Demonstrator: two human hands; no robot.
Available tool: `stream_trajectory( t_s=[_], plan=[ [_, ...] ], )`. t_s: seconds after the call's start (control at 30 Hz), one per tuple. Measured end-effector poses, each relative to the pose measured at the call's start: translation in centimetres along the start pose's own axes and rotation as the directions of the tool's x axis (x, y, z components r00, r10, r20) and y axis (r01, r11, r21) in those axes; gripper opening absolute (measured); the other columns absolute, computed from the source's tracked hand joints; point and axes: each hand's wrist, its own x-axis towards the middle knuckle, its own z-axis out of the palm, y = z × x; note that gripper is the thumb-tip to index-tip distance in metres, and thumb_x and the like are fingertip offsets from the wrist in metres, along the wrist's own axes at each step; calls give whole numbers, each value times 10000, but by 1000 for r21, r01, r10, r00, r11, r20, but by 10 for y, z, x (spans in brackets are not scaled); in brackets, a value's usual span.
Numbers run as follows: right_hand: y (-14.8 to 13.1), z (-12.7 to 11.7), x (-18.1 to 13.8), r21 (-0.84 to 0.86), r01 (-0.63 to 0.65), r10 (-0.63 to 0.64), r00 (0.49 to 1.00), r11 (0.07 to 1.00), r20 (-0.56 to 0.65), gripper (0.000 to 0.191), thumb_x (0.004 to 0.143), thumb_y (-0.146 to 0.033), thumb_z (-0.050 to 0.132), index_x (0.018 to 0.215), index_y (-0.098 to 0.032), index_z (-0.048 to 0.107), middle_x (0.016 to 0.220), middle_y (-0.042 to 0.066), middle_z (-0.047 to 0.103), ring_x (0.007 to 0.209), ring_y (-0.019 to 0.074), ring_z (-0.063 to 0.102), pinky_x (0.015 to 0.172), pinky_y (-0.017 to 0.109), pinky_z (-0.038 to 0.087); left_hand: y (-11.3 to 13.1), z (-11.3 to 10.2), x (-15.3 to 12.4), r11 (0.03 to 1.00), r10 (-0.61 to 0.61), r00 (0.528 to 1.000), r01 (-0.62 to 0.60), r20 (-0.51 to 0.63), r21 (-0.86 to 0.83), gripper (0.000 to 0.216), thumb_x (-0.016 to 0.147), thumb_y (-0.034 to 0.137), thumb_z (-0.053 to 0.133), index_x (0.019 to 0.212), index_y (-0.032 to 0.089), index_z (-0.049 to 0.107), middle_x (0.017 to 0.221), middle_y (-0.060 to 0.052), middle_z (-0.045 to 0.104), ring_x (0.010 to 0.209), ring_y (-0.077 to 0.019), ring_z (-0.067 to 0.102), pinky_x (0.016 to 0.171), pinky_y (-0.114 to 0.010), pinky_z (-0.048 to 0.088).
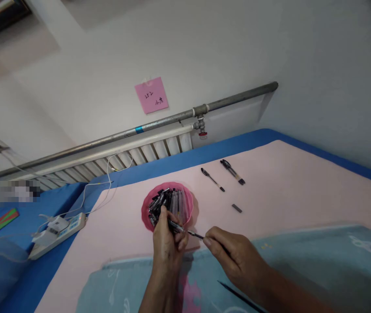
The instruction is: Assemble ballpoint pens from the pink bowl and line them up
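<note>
My left hand point(170, 237) is closed around a clear pen barrel point(175, 227) just in front of the pink bowl point(190, 198). From the right, my right hand point(234, 254) pinches a thin dark pen refill point(196, 235), whose far end meets the barrel's end. How deep it sits inside I cannot tell. In the bowl are many black pen caps point(159, 199) and clear barrels point(179, 202). Beyond my right hand, a single black pen point(213, 179) and a small group of pens point(233, 172) lie on the pink sheet.
A small grey strip point(236, 208) lies on the pink sheet point(296, 187). Nearest me, a blue-green cloth point(303, 256) bears a thin dark stick point(239, 296). At left stands a power strip point(60, 234) with white cables. A radiator point(149, 153) and pipe point(169, 118) run along the wall.
</note>
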Motion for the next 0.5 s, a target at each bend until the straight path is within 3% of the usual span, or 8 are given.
stream_trajectory(
  t_s=[0.13,0.37,0.5],
  plan=[
    [-1,0,1,-87,-25,29,999,996,41,300,924,-354,339,696,-220,481,602,-22,536,571,136,504,539,228,356,-4,2,-2,1000,21,997,-20,-74,19,425,643,565,640,623,178,466,492,84,407,314,-2,214,282,-135,180],
    [-2,-2,2,-108,-54,59,997,993,48,316,927,-352,308,682,-218,456,607,-17,525,569,140,497,548,240,352,-4,2,-4,997,69,995,-66,-77,44,410,658,555,634,639,180,469,494,83,394,329,-12,229,304,-145,190],
    [-3,-3,2,-137,-56,65,996,989,67,312,932,-351,297,695,-221,451,623,-13,531,580,145,506,553,245,354,-8,0,-4,982,98,992,-85,-74,166,452,679,619,567,628,182,467,456,91,342,337,-26,235,317,-154,186]
  ],
)
